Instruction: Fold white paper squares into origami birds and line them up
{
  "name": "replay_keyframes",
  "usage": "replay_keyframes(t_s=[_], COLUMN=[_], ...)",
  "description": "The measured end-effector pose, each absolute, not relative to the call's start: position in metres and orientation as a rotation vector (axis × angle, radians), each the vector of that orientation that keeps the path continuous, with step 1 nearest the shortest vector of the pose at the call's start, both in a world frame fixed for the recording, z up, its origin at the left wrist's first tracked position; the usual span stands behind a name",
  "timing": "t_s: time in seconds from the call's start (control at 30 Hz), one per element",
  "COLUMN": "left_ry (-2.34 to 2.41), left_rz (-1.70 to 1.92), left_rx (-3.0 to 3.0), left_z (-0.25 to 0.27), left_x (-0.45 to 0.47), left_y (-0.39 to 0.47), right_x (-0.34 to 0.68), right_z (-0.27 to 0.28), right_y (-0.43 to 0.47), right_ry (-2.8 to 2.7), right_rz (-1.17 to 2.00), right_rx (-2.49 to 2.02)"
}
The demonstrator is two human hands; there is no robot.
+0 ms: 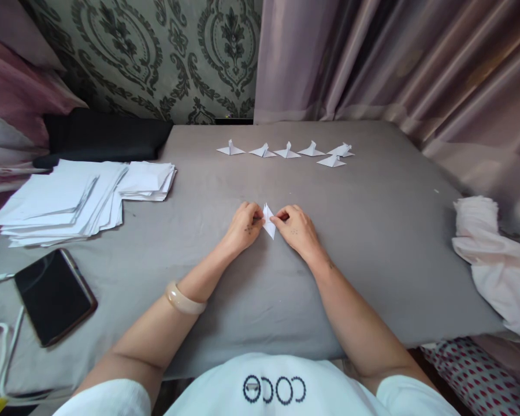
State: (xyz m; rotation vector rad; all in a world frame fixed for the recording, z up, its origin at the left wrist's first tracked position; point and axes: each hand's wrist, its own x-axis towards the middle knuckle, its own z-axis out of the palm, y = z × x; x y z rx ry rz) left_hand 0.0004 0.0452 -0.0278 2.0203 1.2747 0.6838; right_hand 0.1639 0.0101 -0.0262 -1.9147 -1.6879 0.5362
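Observation:
A small white folded paper (269,224), a narrow diamond with its points up and down, is held between my two hands just above the grey cloth. My left hand (245,224) pinches its left edge, fingers curled in. From the other side my right hand (295,227) grips the right edge between thumb and forefinger. Part of the paper's sides is covered by my fingertips. Farther back, several finished paper cranes (287,151) with spread wings stand in a loose row.
Stacks of white paper sheets (47,199) lie on the left of the grey-covered table (277,323), in front of a folded black cloth (108,136). Nearer me are a tablet (55,296) and white cables (4,358). A pale bundled cloth (481,248) sits at the right edge.

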Motion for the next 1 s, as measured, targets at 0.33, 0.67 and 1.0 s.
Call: replay_keyframes(t_s=[0.33, 0.67, 1.0], left_ry=[1.303, 1.403, 1.384], left_rz=[0.363, 0.431, 0.449], left_rx=[2.587, 2.607, 2.594], left_z=[-0.016, -0.018, -0.022], left_x=[0.005, 0.012, 0.004], left_y=[0.016, 0.012, 0.022], right_x=[0.171, 0.171, 0.170], right_z=[-0.035, -0.024, -0.032], right_y=[0.015, 0.001, 0.000], right_ry=[-1.674, -1.528, -1.430], right_rz=[0.563, 0.759, 1.003], right_rx=[-1.811, -1.714, -1.569])
